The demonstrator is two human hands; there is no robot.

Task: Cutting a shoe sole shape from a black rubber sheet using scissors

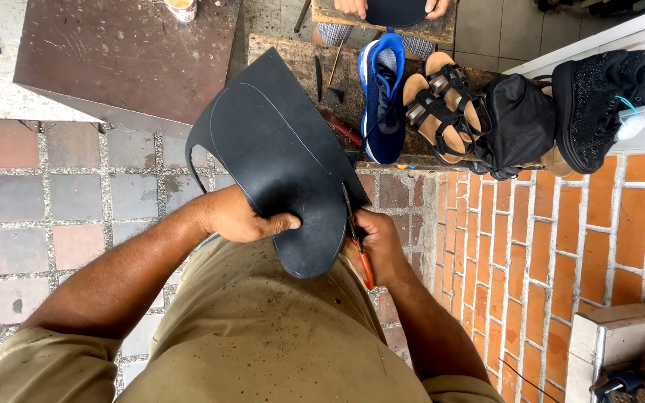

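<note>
Left hand [240, 216] pinching the black rubber sheet [278, 157] up over the lap, right hand [378, 246] closed on the orange-handled knife [357, 239] — could slip off the sole line toward the left fingers [281, 222].

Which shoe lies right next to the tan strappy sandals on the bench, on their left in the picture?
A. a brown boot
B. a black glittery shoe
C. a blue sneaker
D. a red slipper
C: the blue sneaker lies sole-side along the sandals on the bench; the black shoe sits farther right, past a black bag.
</note>
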